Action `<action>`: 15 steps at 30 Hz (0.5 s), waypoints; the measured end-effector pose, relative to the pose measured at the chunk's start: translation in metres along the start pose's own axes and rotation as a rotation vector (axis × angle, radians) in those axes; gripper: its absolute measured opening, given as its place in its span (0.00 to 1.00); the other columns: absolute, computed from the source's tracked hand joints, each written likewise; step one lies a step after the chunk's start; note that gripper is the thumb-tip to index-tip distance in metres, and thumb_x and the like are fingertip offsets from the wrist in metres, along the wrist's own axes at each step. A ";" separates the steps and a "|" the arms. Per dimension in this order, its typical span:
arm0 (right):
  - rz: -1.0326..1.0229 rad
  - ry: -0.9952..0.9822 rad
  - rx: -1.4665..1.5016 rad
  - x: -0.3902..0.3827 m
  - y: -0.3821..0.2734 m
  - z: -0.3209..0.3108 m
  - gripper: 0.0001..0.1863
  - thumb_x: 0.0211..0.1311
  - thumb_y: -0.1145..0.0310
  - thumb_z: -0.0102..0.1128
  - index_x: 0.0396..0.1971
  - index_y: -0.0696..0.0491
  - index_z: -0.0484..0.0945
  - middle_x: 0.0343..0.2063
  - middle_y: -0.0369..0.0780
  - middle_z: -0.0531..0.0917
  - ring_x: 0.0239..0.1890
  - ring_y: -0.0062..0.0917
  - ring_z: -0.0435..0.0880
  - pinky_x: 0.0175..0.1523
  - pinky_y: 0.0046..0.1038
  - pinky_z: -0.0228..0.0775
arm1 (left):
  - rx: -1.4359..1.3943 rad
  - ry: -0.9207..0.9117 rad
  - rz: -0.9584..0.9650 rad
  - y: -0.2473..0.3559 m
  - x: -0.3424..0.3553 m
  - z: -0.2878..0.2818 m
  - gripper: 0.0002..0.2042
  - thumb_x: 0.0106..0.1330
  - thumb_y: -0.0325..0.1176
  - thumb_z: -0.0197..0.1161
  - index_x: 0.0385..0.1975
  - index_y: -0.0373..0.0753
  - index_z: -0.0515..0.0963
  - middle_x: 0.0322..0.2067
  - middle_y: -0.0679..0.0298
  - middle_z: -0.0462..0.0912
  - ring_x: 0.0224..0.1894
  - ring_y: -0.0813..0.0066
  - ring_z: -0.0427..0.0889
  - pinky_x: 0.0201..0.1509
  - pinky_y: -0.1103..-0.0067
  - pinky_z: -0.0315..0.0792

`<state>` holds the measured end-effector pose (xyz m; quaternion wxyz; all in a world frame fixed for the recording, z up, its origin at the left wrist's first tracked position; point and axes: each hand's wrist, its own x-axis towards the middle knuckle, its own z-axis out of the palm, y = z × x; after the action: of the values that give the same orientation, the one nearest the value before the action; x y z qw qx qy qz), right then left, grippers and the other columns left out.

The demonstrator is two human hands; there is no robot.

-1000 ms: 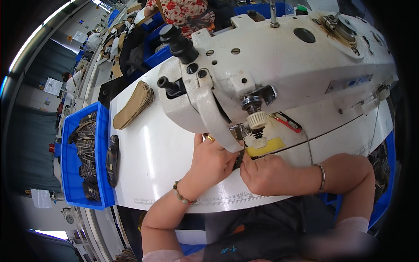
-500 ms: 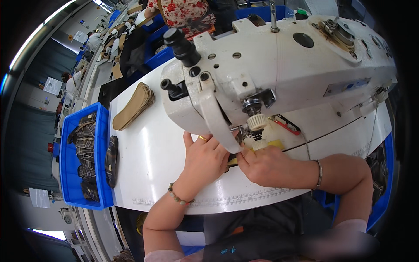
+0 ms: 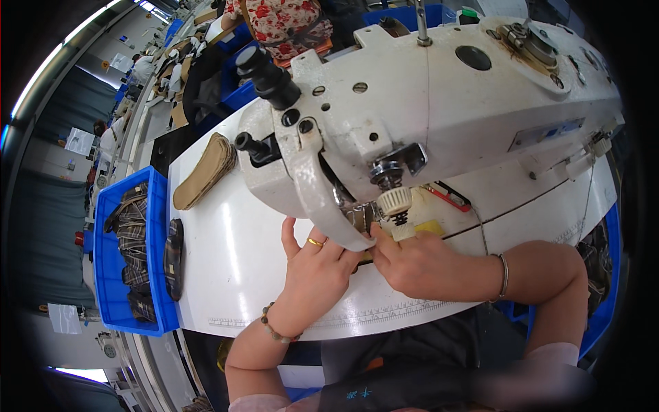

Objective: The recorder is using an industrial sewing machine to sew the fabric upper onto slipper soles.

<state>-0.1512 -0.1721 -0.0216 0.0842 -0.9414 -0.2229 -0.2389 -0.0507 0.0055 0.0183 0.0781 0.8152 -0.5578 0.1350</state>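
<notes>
At a white sewing machine [image 3: 453, 110], my left hand [image 3: 316, 275] has its outer finger lifted and its other fingertips on a dark workpiece [image 3: 360, 261] beneath the needle area. My right hand [image 3: 419, 268] pinches the same piece from the right, just below the tension knob [image 3: 395, 200]. Much of the piece is hidden by my fingers and the white guard [image 3: 316, 192]. A yellow patch [image 3: 430, 226] lies on the bed behind my right fingers, with a red-handled cutter [image 3: 449, 196] farther back.
A stack of tan insoles [image 3: 202, 172] rests on the white table [image 3: 226, 261]. Beside it are a plaid piece [image 3: 174, 257] and a blue bin [image 3: 158, 312] of plaid pieces. Another blue bin [image 3: 607, 281] is at right. A co-worker in floral clothing [image 3: 285, 24] sits beyond the machine.
My left hand has shifted left, and its outer finger is now more spread. My right hand has edged up and left. The machine appears slightly farther left as the view moved.
</notes>
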 end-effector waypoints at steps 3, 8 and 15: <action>0.067 -0.009 -0.003 0.004 -0.001 -0.012 0.09 0.51 0.71 0.61 0.30 0.59 0.83 0.20 0.36 0.76 0.20 0.24 0.80 0.22 0.27 0.70 | -0.009 -0.108 -0.015 -0.006 -0.002 0.001 0.15 0.58 0.33 0.67 0.47 0.52 0.84 0.51 0.75 0.80 0.59 0.70 0.73 0.69 0.42 0.44; 0.082 -0.083 0.048 -0.003 0.000 -0.009 0.13 0.54 0.71 0.60 0.38 0.61 0.83 0.21 0.37 0.79 0.21 0.25 0.81 0.23 0.27 0.71 | -0.140 -0.012 0.027 -0.011 0.006 0.002 0.16 0.50 0.29 0.71 0.40 0.50 0.84 0.39 0.76 0.79 0.40 0.71 0.77 0.54 0.56 0.56; 0.072 -0.144 0.109 -0.001 0.001 -0.014 0.14 0.57 0.72 0.58 0.40 0.63 0.82 0.20 0.38 0.80 0.20 0.25 0.82 0.22 0.27 0.71 | -0.233 0.056 0.093 -0.017 0.010 0.011 0.09 0.52 0.29 0.71 0.35 0.46 0.85 0.37 0.73 0.79 0.37 0.69 0.77 0.46 0.64 0.60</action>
<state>-0.1572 -0.1773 -0.0098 0.1277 -0.9574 -0.2073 -0.1549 -0.0302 -0.0002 0.0118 0.1814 0.7697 -0.6046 0.0955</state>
